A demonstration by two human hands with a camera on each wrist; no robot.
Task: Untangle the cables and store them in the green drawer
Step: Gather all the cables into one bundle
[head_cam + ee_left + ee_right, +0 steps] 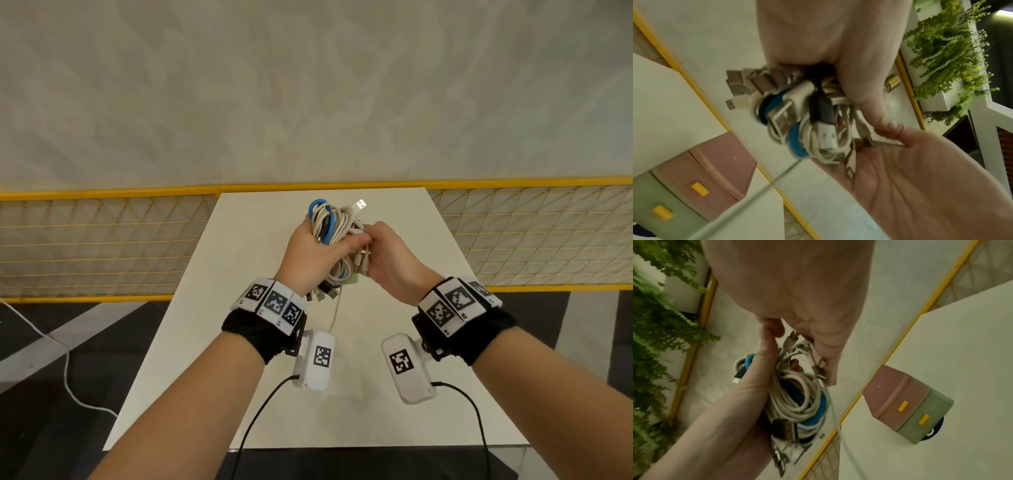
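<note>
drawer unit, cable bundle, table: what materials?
Drawer unit: looks like matte moulded plastic, pink over green, yellow tabs. Cable bundle: rubbery white and blue jackets, shiny metal plugs; left hand holds it, right hand pinches a strand. Table: smooth white top, probably laminate.

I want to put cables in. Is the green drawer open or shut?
Shut: the green drawer front sits flush with the pink drawer above.

We hold both forearms out ahead, wrists strapped in black bands. Our left hand is curled tight around what it holds, thumb across the front; our right hand meets it, fingertips pinching, palm turned inward.
</note>
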